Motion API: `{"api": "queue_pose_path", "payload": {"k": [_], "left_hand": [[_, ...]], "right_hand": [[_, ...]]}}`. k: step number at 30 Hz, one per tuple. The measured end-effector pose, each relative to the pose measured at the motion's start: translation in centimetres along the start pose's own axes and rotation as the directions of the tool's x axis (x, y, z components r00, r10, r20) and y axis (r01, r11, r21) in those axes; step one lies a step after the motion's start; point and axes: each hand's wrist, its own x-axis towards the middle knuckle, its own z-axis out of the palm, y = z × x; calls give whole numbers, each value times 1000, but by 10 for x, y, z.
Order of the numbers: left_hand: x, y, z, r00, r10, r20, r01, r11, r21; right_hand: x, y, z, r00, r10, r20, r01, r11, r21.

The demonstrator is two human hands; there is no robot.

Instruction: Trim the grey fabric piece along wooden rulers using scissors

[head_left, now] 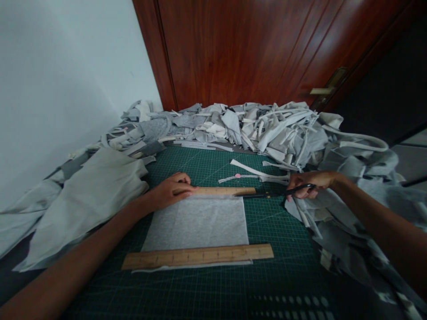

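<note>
A piece of grey fabric (196, 224) lies flat on a green cutting mat (280, 231). One wooden ruler (227, 190) runs along the fabric's far edge, and a second wooden ruler (200, 255) crosses its near edge, with a thin strip of cloth showing below. At the far ruler's left end, my left hand (175, 190) is closed on it, fingers bent; the fingertips are partly hidden. My right hand (305, 184) grips black-handled scissors (267, 194). Their blades point left, at the fabric's far right corner beside the ruler.
Heaped grey and white cloth scraps (230, 122) border the mat at the back and right. A larger pale cloth (90, 191) is piled at left. Narrow offcuts (253, 169) lie behind the scissors. A wooden door (233, 53) and white wall (66, 66) stand behind.
</note>
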Motion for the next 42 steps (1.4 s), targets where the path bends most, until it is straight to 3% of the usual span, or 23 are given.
{"api": "queue_pose_path", "payload": {"k": [8,17,22,34,42], "left_hand": [[1,-2,1,1000,26,-4,-26,1000,0],[0,-1,1,1000,21,-1,-21,1000,6],[0,-2,1,1000,12,-3,-12,1000,12],[0,-1,3,1000,6,-10,-6,1000,-13],[0,2,2,999,-34,2,34,999,-37]], "right_hand": [[-2,-10,0,999,30,18,-29,999,-40],[2,2,1,999,-1,-42,-1,1000,-31],[6,9,3,999,-51,-8,51,998,27],[13,-2,10,974,6,225,-39,989,142],[15,-10,15,959,30,281,-70,989,134]]}}
